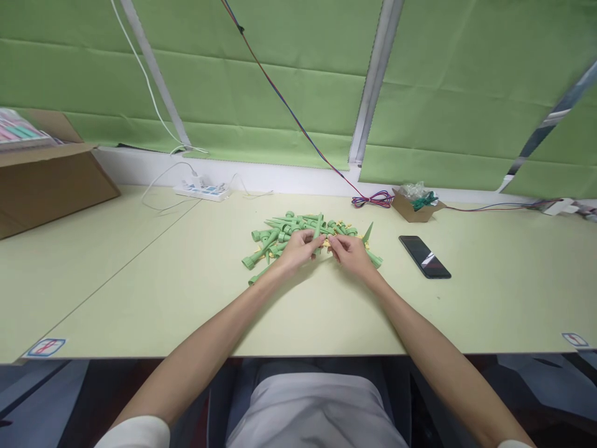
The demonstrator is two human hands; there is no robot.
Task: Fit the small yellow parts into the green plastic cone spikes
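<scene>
My left hand (301,247) is closed around a green plastic watering spike (318,225), its narrow end pointing up. Right beside it, my right hand (347,252) is pinched near the spike's side; whatever sits between its fingertips is too small to make out. Behind and around both hands lies a loose pile of green plastic spikes (261,254) with wide round socket ends. Small yellow plastic pieces (342,225) are scattered among them, partly hidden by the spikes and my hands.
A black phone (424,256) lies to the right. Behind it stand a small cardboard box (413,210) with plastic wrapping and a bundled red-blue cable (375,199). A power strip (203,190) and a large cardboard box (51,186) are at the left. The table edge (321,356) runs before my body.
</scene>
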